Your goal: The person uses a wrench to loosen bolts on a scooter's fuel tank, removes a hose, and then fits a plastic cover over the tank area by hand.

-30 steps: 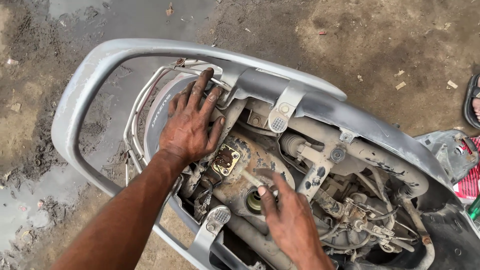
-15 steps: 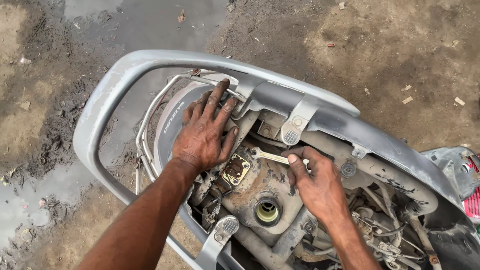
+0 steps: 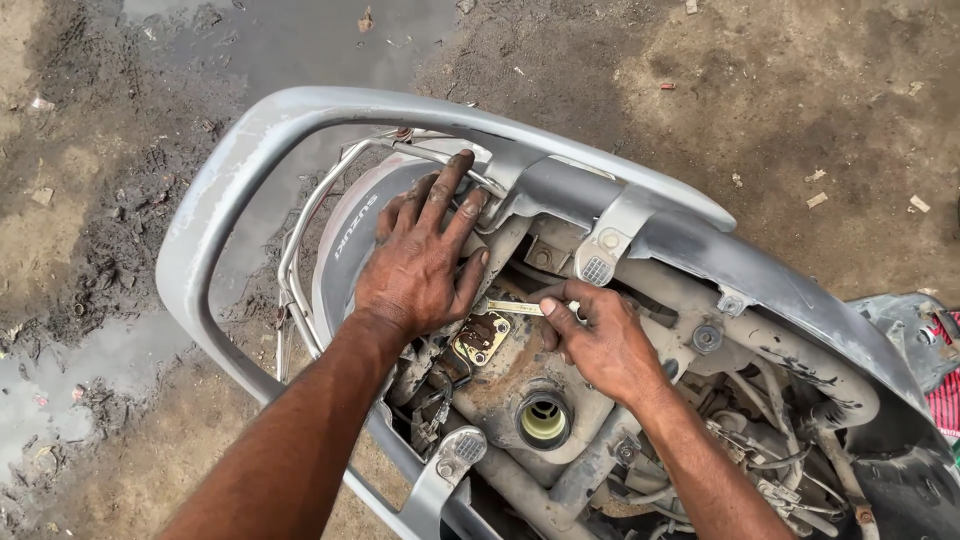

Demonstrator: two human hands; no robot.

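Note:
My left hand lies flat, fingers spread, on the rear frame and grey body panel of a stripped scooter. My right hand is closed around a small metal spanner, its free end pointing left toward my left hand. Just below the spanner sits a brass-coloured plate on the dusty fuel tank. The tank's open filler hole shows below my right hand.
A grey grab rail loops around the scooter's tail. Hoses, brackets and wiring crowd the right side. Wet muddy ground with a puddle lies to the left, dry dirt beyond. A red and white cloth is at the right edge.
My right hand has moved up from the filler hole to the area beside my left hand, carrying the spanner. The camera view has shifted and the filler hole now shows uncovered.

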